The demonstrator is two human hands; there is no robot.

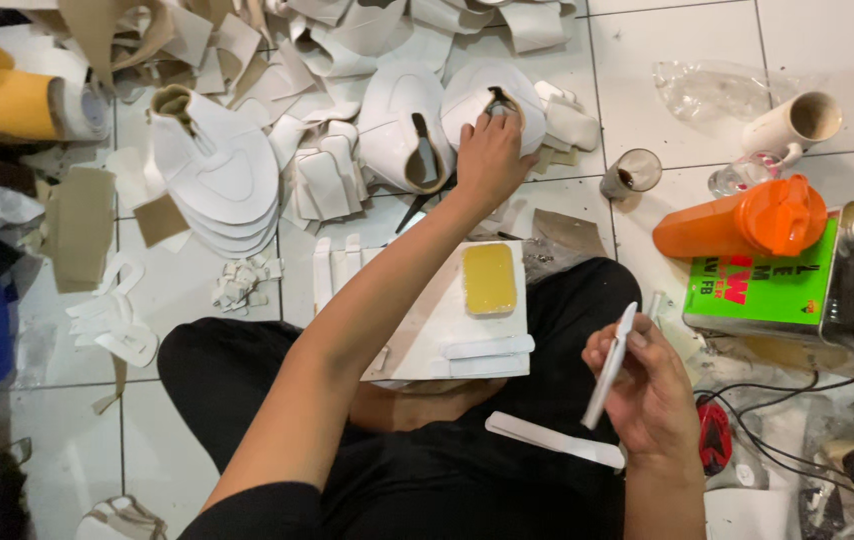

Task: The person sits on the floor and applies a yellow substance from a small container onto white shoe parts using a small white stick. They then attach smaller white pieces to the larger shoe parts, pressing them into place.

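While the person sits cross-legged on the tiled floor, the right hand is nearest the camera, its fingers closed around a thin white strip held upright over the lap. Another white strip lies on the dark trousers just beside it. On the knees rests a pale board carrying a yellow block and two more strips.

Farther out, the left arm stretches straight forward and the left hand comes down palm-first on a white shoe upper in the pile, fingers curled onto its edge at the opening; whether it has a true grip or only rests there is hard to tell from this angle. To lift that piece cleanly, I judge it best to pinch the edge firmly and draw it off the top, so the neighbouring upper and the stack to the left stay put.

To the right stand an orange bottle, a green tin, a small glass and a tipped mug.
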